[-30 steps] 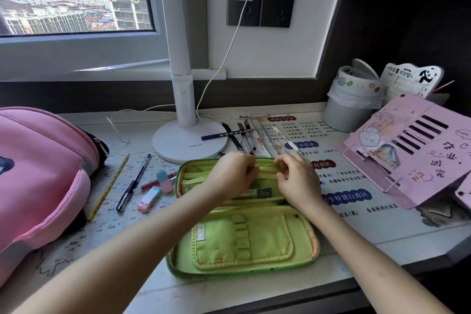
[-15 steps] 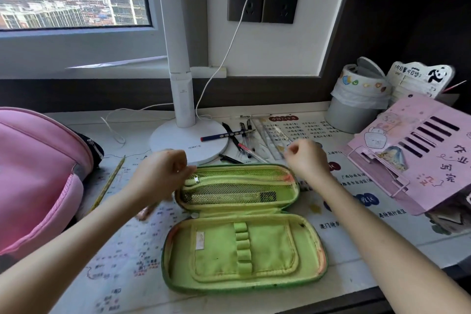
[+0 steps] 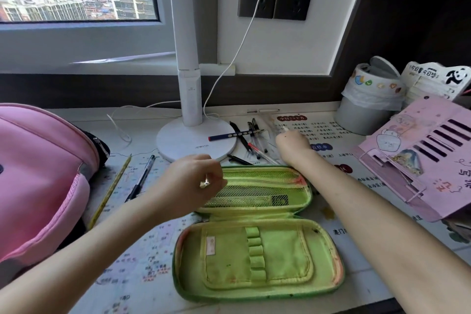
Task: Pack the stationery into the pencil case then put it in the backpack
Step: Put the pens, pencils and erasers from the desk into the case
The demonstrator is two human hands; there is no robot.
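A green pencil case (image 3: 257,257) lies open flat at the desk's front, its mesh pocket (image 3: 257,194) in the far half. My left hand (image 3: 191,181) is at the pocket's left end and pinches a small metal zipper pull (image 3: 205,183). My right hand (image 3: 293,145) is behind the case among the loose pens (image 3: 254,145), fingers curled round a thin pale pen whose tip sticks out past the knuckles. A dotted blue pencil (image 3: 234,134) rests on the lamp base. A yellow pencil (image 3: 112,186) and a black pen (image 3: 141,178) lie left of the case. The pink backpack (image 3: 38,173) stands at far left.
A white desk lamp (image 3: 193,145) stands behind the case, its cable running to the wall socket. A grey bin (image 3: 367,115) and a pink book stand (image 3: 428,155) fill the right side. A printed mat covers the desk (image 3: 142,262).
Both hands left the middle of the mesh pocket. My left hand went to the pocket's left end and took the zipper pull. My right hand moved back to the pens behind the case.
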